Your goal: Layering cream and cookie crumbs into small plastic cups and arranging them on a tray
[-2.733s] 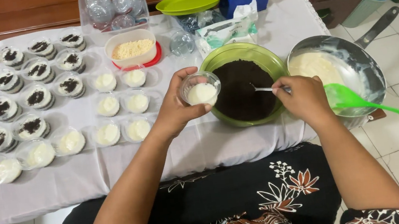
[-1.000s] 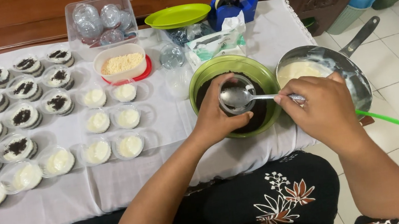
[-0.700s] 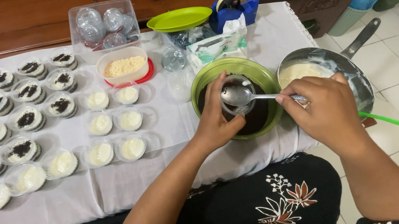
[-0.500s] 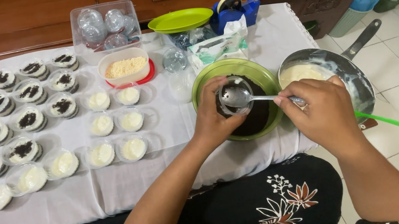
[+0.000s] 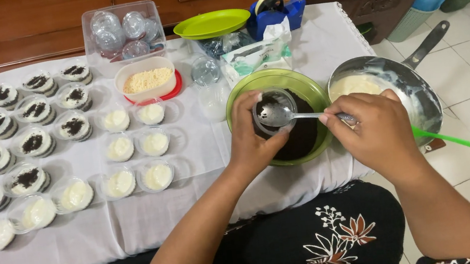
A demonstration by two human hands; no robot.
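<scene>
holding a small clear plastic cup (image 5: 273,110) over the green bowl (image 5: 242,97) of dark crumbs, the left hand (image 5: 255,138) grips its side. the right hand (image 5: 377,131) pinches a metal spoon (image 5: 299,115), its bowl inside the crumb-speckled cup.

Green plate (image 5: 212,23) and blue tape dispenser (image 5: 275,11) behind; filled cups (image 5: 37,143) left.

We see a small clear plastic cup (image 5: 273,110) held tilted over the green bowl (image 5: 242,96) of dark crumbs (image 5: 303,135); its inside looks dusted with dark crumbs. A metal spoon (image 5: 305,116) reaches in from the right, its bowl lying inside the cup, its handle level above the crumbs.
</scene>
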